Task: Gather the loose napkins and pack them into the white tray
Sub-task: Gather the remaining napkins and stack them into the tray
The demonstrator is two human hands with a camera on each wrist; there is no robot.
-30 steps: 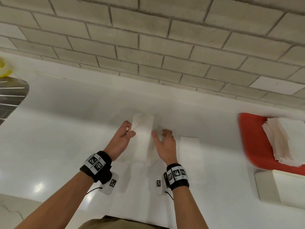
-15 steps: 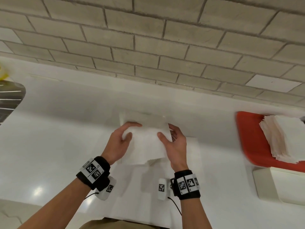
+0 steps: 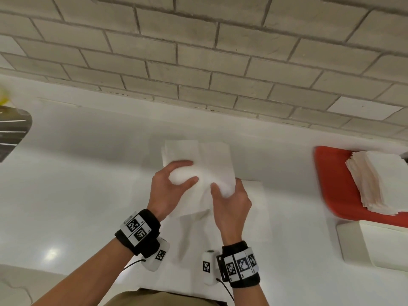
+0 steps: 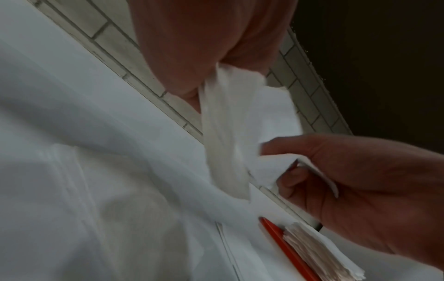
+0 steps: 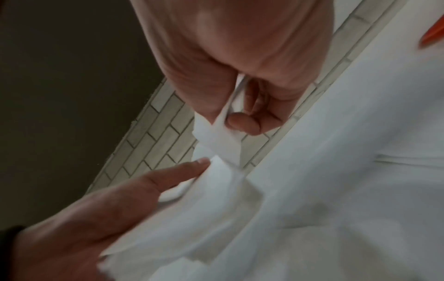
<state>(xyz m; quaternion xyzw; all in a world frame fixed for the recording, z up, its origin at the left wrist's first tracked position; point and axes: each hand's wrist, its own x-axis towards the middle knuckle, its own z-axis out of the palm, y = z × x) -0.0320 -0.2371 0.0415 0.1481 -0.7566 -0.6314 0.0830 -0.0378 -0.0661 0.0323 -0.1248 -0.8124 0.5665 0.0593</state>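
Observation:
Both hands hold a crumpled bunch of white napkins a little above the white counter, at the middle of the head view. My left hand grips its left side, thumb in front and fingers curled over the top. My right hand pinches its right side. In the right wrist view the right hand pinches the napkins. The left wrist view shows the napkins hanging from the left palm. More napkins lie flat on the counter under the hands. The white tray sits at the lower right.
A red tray at the right carries a tall stack of napkins, just behind the white tray. A grey brick wall bounds the counter at the back. A dark object lies at the far left edge.
A second ago the left hand held one napkin and the right hand was open beside it. Now both hands grip a wider bunch of napkins, held slightly further back.

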